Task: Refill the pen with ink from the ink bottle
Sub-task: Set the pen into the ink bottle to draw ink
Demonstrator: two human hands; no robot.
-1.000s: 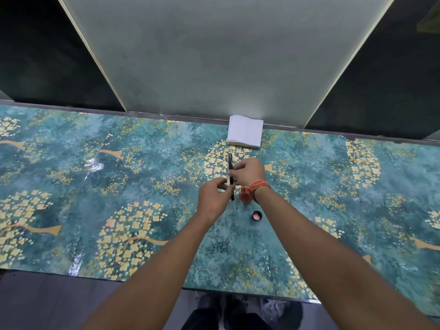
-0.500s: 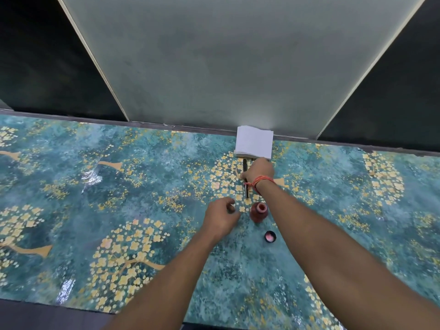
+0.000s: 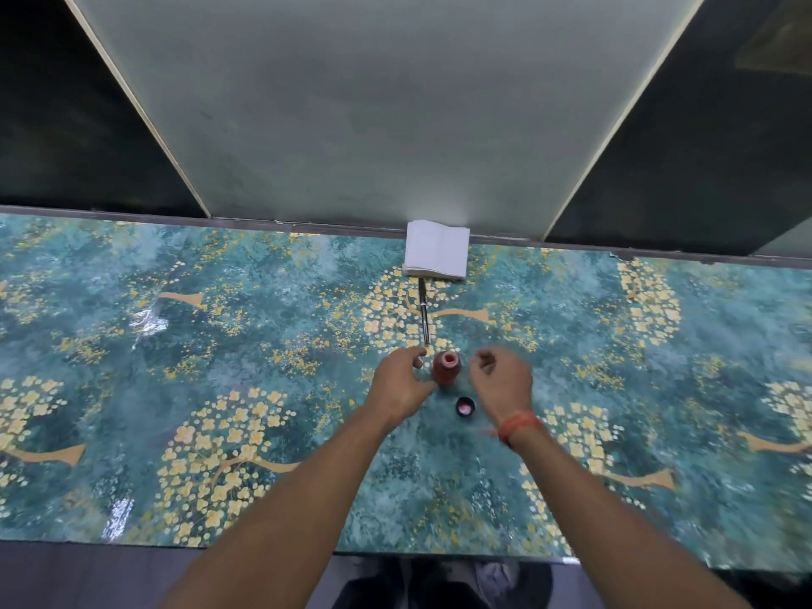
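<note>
A slim black pen lies on the table, pointing away from me, just beyond the ink bottle. The small red ink bottle stands upright with its mouth uncovered. Its black cap lies upside down on the table just in front of it. My left hand rests left of the bottle, thumb and forefinger pinched together; I cannot tell whether anything small sits in the pinch. My right hand, blurred, hovers right of the bottle with its fingers loosely curled and empty. An orange thread band circles that wrist.
A folded white paper pad lies at the table's far edge against a pale wall panel. The table carries a glossy teal cover with yellow flower trees. Its near edge runs just below my forearms.
My right hand set the pen down near the paper pad, let go and drew back to the right of the bottle. My left hand stayed pinched beside the bottle.
</note>
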